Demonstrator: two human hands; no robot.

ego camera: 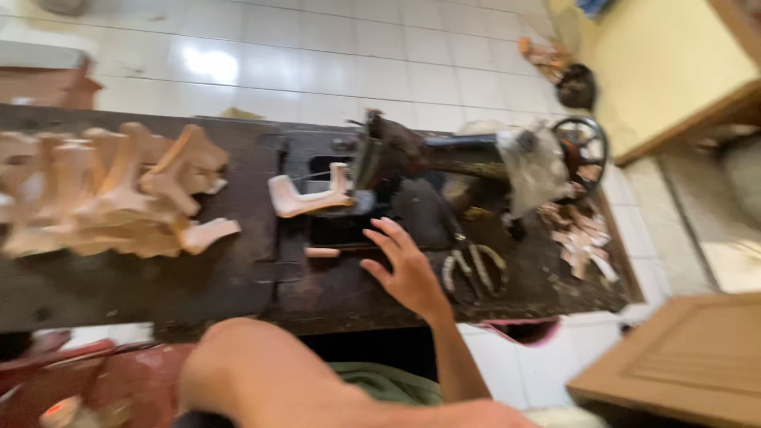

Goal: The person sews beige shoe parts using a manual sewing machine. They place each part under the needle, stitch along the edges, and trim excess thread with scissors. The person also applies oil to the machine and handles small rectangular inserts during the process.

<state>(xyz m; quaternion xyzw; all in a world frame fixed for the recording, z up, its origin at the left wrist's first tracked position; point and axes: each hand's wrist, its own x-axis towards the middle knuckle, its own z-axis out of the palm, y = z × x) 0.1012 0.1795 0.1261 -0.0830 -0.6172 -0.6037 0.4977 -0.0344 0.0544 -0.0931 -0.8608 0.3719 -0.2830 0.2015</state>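
Head view, blurred: right hand [404, 265] hovers fingers spread, holding nothing, over dark worn wooden sewing table [238, 277], just right of small pale strip [322, 253], near metal scissors [474, 268], below beige L-shaped leather piece [305, 196] at old black sewing machine [444, 154]; left hand unseen.

White glossy floor tiles [333, 55] catch light beyond my dark worktable [158, 277]; a yellow wall [674, 55] stands to my right.

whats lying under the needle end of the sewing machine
A pale, L-shaped cut piece lies on the machine bed under the needle end of the sewing machine. Its far end is covered by the machine head. The right hand hovers nearby, open.
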